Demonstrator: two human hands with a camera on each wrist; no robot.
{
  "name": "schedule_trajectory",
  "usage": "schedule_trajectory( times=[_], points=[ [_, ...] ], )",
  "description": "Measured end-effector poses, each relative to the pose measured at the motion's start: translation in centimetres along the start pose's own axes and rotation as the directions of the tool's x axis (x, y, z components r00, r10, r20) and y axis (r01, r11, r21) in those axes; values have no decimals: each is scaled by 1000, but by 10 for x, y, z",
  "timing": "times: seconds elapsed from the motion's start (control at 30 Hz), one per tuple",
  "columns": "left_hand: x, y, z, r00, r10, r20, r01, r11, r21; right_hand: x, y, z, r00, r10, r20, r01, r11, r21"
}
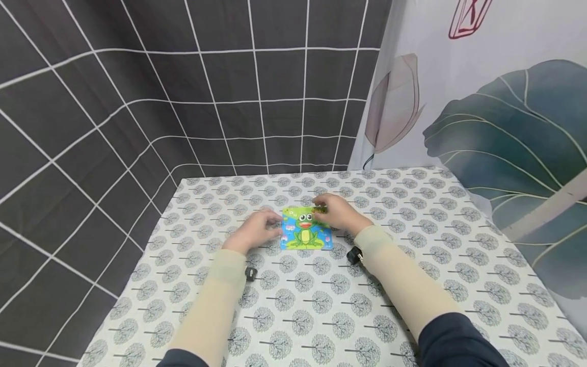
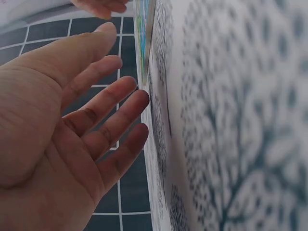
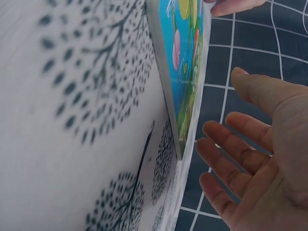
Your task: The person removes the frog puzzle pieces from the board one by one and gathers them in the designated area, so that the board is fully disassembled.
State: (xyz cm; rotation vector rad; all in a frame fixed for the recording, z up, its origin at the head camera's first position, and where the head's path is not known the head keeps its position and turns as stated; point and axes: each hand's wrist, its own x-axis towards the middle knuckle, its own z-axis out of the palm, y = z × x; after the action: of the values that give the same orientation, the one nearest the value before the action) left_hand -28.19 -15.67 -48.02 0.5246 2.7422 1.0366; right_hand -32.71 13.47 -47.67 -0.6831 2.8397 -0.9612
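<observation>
Flanking frog pic panel (image 1: 305, 236), flat on tbl (image 1: 293, 300) btwn our L hand (image 1: 257, 230) & R hand (image 1: 341, 212) | fingers spread, nothing pinched; contact unclear | we'd best touch opp. edges evenly, light, fingertips low, so it won't skid or tip

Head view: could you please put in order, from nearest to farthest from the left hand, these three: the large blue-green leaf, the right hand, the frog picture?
1. Frog picture: just to the right of the left hand.
2. Right hand: across, by the picture's upper right corner.
3. Blue-green leaf: far right, on the white curtain.
</observation>
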Motion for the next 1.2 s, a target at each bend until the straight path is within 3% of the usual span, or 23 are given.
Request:
schedule_trajectory(
  times=[0.3,0.6,0.97,1.2],
  points=[
    [2,5,7,998,42,44,-43,999,25,11,-7,10,998,-3,67,9,997,-81],
    [3,7,11,994,80,70,-88,990,114,19,-18,15,992,-3,128,10,998,-58],
    [2,11,12,994,65,91,-76,990,119,28,-22,21,989,-17,147,33,994,-106],
    [3,6,14,992,84,90,-96,985,142,34,-20,25,990,3,142,6,998,-61]
  ],
)
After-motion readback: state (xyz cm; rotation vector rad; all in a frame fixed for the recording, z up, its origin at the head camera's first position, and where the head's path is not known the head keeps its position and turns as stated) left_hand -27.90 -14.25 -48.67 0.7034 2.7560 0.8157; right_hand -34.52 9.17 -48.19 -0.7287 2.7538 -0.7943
